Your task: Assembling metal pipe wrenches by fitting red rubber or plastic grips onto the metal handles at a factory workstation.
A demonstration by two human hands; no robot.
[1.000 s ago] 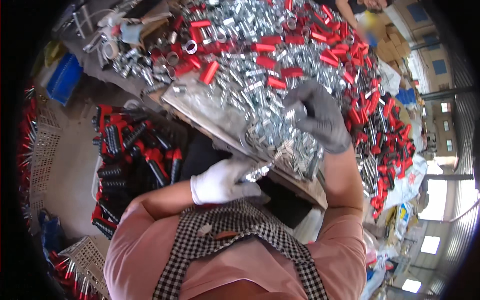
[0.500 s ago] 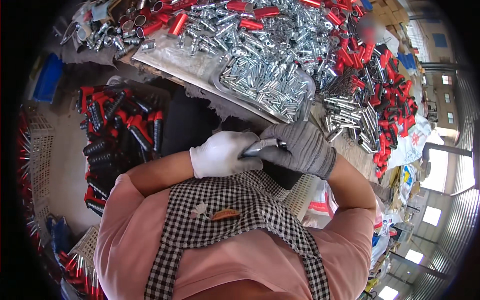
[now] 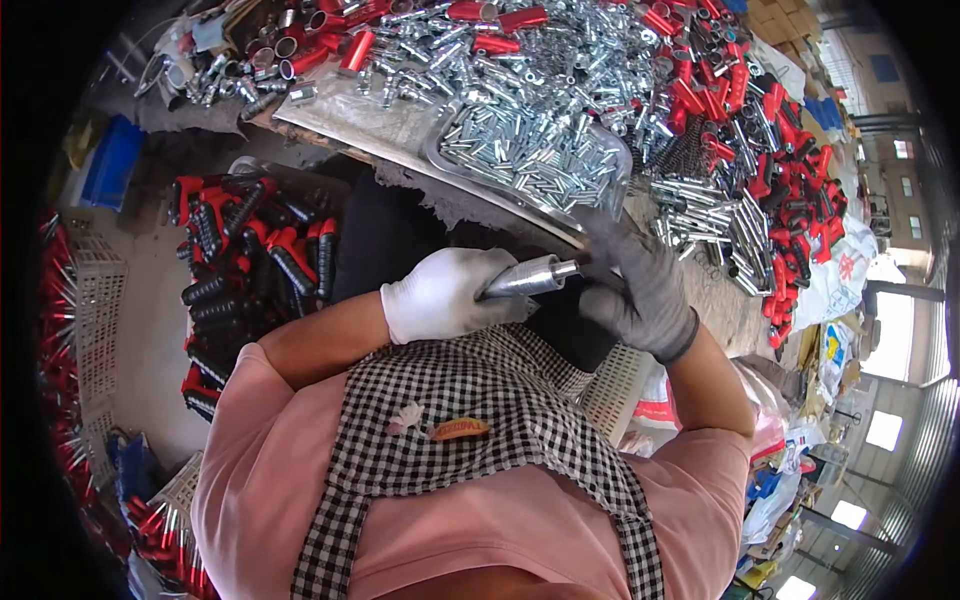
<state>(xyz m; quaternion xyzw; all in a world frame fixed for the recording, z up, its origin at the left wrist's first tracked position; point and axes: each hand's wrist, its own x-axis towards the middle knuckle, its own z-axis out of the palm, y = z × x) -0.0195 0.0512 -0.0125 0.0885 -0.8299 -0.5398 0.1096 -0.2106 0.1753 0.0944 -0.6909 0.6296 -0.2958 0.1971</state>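
Note:
My left hand, in a white glove, is closed around a silver metal cylinder held in front of my apron. A thin rod sticks out of the cylinder's right end. Beside that rod is my right hand in a grey glove, its thumb and fingers spread apart. Those fingers are partly blurred, and nothing shows between them. Just beyond, at the bench edge, a clear tray holds many short silver pins.
Silver fittings and red tubes are heaped across the bench. Longer rods and red-and-black handles lie at right. More such handles fill a container at left, near a white plastic crate.
My right hand has opened and moved right, off the metal cylinder. The cylinder, still in my left hand, now shows more of its length, with the rod protruding.

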